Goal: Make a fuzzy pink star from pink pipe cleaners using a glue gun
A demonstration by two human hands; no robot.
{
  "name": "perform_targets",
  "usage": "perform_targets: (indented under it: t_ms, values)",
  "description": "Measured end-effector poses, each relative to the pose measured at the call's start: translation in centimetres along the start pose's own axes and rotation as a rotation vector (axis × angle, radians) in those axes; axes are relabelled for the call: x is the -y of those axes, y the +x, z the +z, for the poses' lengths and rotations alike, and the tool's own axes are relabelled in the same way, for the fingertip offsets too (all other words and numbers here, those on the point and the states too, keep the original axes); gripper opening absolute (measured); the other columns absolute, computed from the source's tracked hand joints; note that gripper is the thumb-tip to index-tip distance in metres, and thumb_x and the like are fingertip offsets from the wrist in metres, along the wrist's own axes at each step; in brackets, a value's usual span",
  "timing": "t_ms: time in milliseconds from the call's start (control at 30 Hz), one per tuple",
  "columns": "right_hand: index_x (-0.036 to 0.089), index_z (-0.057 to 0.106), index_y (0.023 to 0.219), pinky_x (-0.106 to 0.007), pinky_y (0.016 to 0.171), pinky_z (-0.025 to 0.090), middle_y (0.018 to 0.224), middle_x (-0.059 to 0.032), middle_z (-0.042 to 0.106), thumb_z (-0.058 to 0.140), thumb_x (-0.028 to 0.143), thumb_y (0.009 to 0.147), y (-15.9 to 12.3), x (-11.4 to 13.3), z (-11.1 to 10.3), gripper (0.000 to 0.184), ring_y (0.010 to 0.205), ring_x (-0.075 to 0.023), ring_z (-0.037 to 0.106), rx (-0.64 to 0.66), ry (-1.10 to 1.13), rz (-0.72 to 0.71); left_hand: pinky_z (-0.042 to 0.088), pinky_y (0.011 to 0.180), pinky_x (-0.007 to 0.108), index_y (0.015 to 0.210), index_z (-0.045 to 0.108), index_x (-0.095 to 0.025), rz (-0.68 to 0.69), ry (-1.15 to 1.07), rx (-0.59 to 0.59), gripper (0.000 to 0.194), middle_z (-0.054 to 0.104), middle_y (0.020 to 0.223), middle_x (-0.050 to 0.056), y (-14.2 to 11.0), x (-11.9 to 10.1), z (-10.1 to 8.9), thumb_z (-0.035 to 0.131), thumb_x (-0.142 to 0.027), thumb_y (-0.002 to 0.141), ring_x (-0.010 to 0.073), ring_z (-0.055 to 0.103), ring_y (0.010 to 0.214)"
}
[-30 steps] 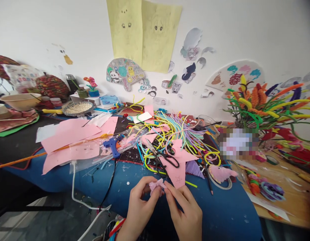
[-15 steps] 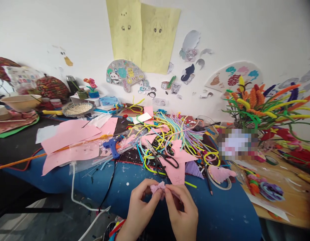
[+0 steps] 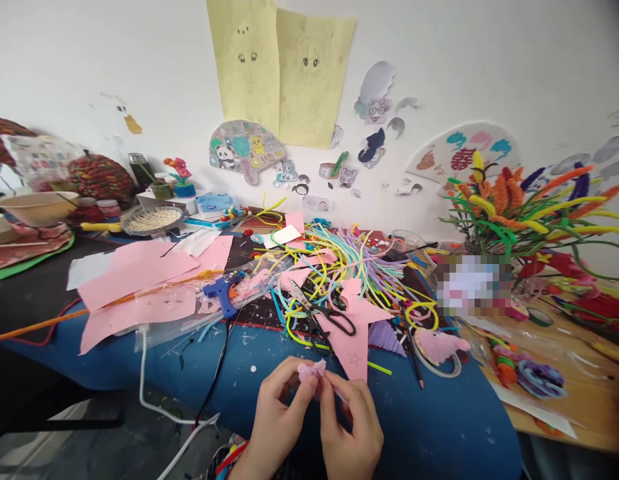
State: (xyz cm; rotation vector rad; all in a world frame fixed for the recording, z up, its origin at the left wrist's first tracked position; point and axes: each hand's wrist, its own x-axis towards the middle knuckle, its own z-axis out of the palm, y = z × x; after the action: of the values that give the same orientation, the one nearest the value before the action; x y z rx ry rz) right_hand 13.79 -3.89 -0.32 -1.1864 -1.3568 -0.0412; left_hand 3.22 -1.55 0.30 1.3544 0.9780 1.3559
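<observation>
Low in the middle of the view, my left hand [image 3: 278, 417] and my right hand [image 3: 350, 427] meet over the blue table edge. Together they pinch a small fuzzy pink piece [image 3: 311, 371] between their fingertips. Just beyond it lies a pink paper cut-out [image 3: 353, 347] with black-handled scissors [image 3: 323, 313] resting on it. A heap of coloured pipe cleaners [image 3: 349, 263] spreads behind the scissors. To the left, a blue glue gun [image 3: 220, 293] lies with its cable hanging off the table.
Pink paper sheets [image 3: 139, 283] cover the left part of the blue table [image 3: 439, 413]. A pencil [image 3: 413, 353] and a pink fuzzy shape [image 3: 439, 345] lie to the right. A pipe-cleaner bouquet [image 3: 519, 207] stands at the far right, bowls [image 3: 37, 207] at the far left.
My right hand has drawn closer to the left, its fingers curling more tightly over the pink piece. Both hands sit slightly further left in the view.
</observation>
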Motion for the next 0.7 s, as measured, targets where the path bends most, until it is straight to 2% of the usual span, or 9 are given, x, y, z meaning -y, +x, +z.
perform_targets:
  t_ms: [100, 267, 400, 500, 700]
  values:
    - [0.016, 0.067, 0.090, -0.020, 0.049, 0.047, 0.069, -0.0023, 0.063, 0.063, 0.011, 0.085, -0.3, -0.3, 0.0, 0.009, 0.055, -0.0114, 0.058, 0.035, 0.024, 0.037, 0.051, 0.062, 0.021, 0.086, 0.070, -0.014, -0.072, -0.106, 0.051, 0.023, 0.065, 0.073, 0.003, 0.3, -0.3, -0.1, 0.062, -0.035, 0.087, 0.0145, 0.061, 0.065]
    - [0.017, 0.069, 0.090, -0.021, 0.051, 0.049, 0.080, -0.0053, 0.061, 0.063, 0.012, 0.085, -0.2, -0.8, -0.2, 0.009, 0.066, -0.0137, 0.062, 0.052, 0.027, 0.055, 0.051, 0.060, 0.021, 0.084, 0.069, -0.013, -0.175, -0.157, 0.039, 0.025, 0.065, 0.070, 0.002, 0.6, -0.1, 0.1, 0.067, -0.038, 0.083, 0.0136, 0.060, 0.062]
    - [0.019, 0.069, 0.090, -0.019, 0.054, 0.052, 0.086, -0.0065, 0.064, 0.063, 0.011, 0.085, 0.3, -0.8, -0.4, 0.011, 0.074, -0.0149, 0.065, 0.061, 0.061, 0.071, 0.051, 0.062, 0.021, 0.086, 0.070, -0.014, -0.157, -0.074, 0.052, 0.020, 0.067, 0.074, 0.003, 0.6, 0.1, 0.2, 0.065, -0.034, 0.084, 0.0145, 0.062, 0.066]
    - [0.020, 0.070, 0.087, -0.019, 0.058, 0.054, 0.085, -0.0053, 0.068, 0.062, 0.012, 0.085, 0.8, -0.7, -0.8, 0.012, 0.075, -0.0149, 0.067, 0.105, 0.122, 0.136, 0.051, 0.063, 0.022, 0.086, 0.071, -0.014, -0.114, -0.005, 0.043, 0.019, 0.067, 0.077, 0.004, 0.6, 0.1, 0.1, 0.066, -0.032, 0.083, 0.0156, 0.063, 0.068]
    - [0.021, 0.071, 0.084, -0.018, 0.057, 0.054, 0.081, -0.0031, 0.070, 0.063, 0.016, 0.085, 1.2, -0.6, -1.3, 0.010, 0.070, -0.0139, 0.068, 0.170, 0.187, 0.225, 0.050, 0.062, 0.023, 0.090, 0.070, -0.013, -0.142, -0.020, 0.107, 0.027, 0.065, 0.075, 0.005, 0.8, -0.2, -0.1, 0.062, -0.039, 0.085, 0.0153, 0.060, 0.066]
